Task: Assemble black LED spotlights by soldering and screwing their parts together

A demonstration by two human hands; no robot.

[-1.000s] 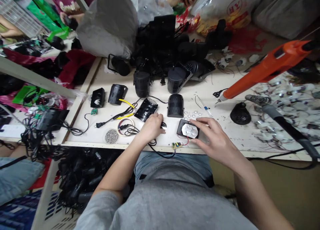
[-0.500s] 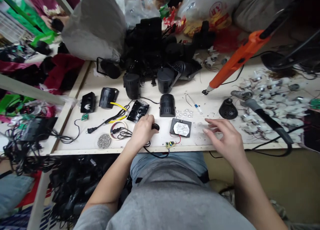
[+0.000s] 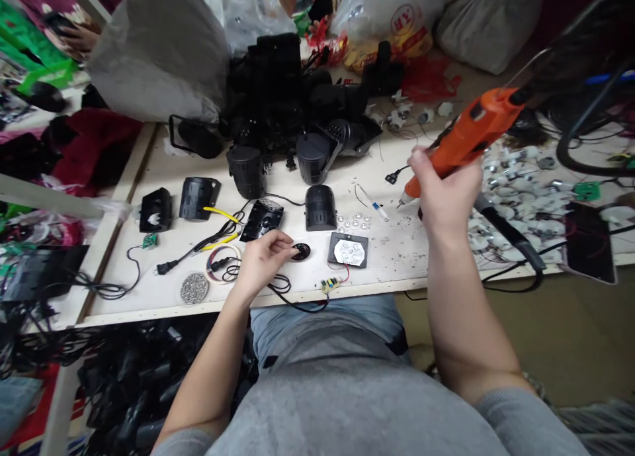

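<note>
While the right hand [image 3: 446, 194] grips the orange electric screwdriver [image 3: 471, 132], fingers wrapped round its body, we note its long axis running from upper right to lower left, tip angled down at the bench [image 3: 391, 257], just right of some small clear lenses [image 3: 352, 222]. The left hand [image 3: 260, 264] is the nearer one to the small black disc [image 3: 300, 251], which lies flat and round, with no long axis. We see its fingers [image 3: 280, 245] loosely spread, holding nothing, just left of the disc; contact unclear. A square LED plate [image 3: 348, 249] lies right of the disc.
</note>
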